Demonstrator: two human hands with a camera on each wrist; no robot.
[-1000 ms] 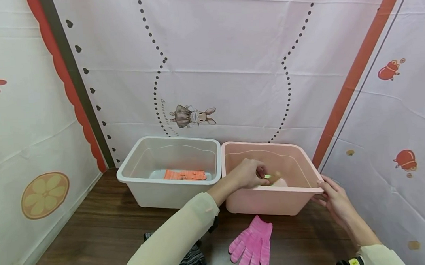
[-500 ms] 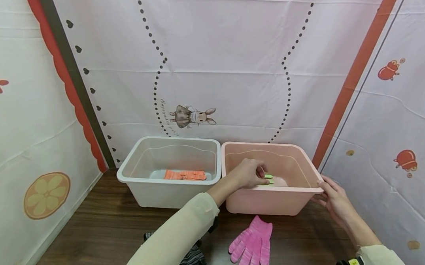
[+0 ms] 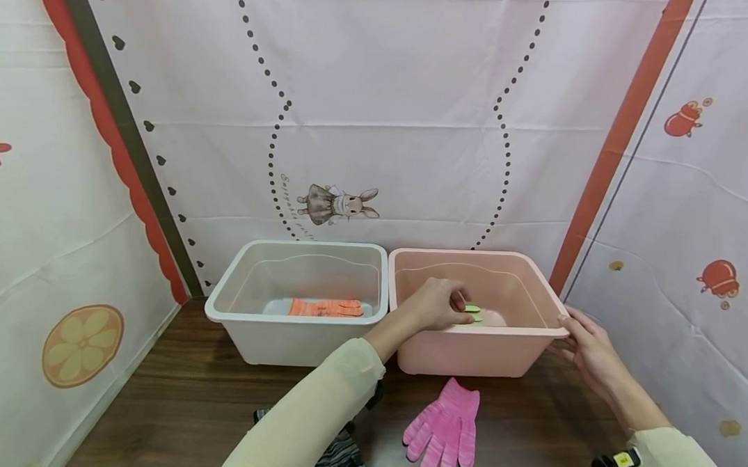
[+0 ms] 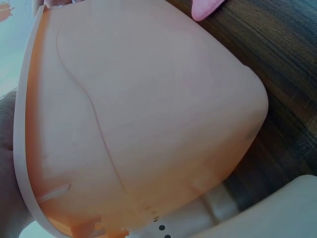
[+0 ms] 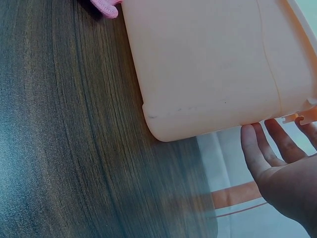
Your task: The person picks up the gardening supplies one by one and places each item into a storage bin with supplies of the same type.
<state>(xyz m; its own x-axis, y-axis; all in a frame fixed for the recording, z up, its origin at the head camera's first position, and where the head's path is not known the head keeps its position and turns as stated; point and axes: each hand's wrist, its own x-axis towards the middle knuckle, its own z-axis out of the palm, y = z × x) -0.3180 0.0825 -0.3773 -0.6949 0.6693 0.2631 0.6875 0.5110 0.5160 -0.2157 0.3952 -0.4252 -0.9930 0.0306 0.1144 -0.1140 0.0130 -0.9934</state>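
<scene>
My left hand (image 3: 436, 305) reaches over the near rim of the pink plastic bin (image 3: 461, 355), fingers bent down inside it. Two bright green pieces (image 3: 473, 309) show just beyond its thumb and fingertips; I cannot tell whether the hand holds them. In the left wrist view, the bin's outer wall (image 4: 158, 89) fills the picture, and the left hand (image 4: 7, 168) appears dark at the left edge. My right hand (image 3: 589, 349) grips the bin's right front corner, thumb at the rim and fingers beneath. Its fingers (image 5: 251, 148) meet the bin's side in the right wrist view.
A white bin (image 3: 291, 341) stands left of the pink one, with an orange glove (image 3: 326, 307) inside. On the dark wood table (image 3: 150, 417) lie a pink glove (image 3: 445, 429) and a grey-black glove (image 3: 340, 461), partly under the left sleeve. Printed cloth walls (image 3: 393, 107) surround the table.
A tan shape beside my left fingertips a second ago is gone from view, and the green pieces show more plainly. Both hands have stayed in place.
</scene>
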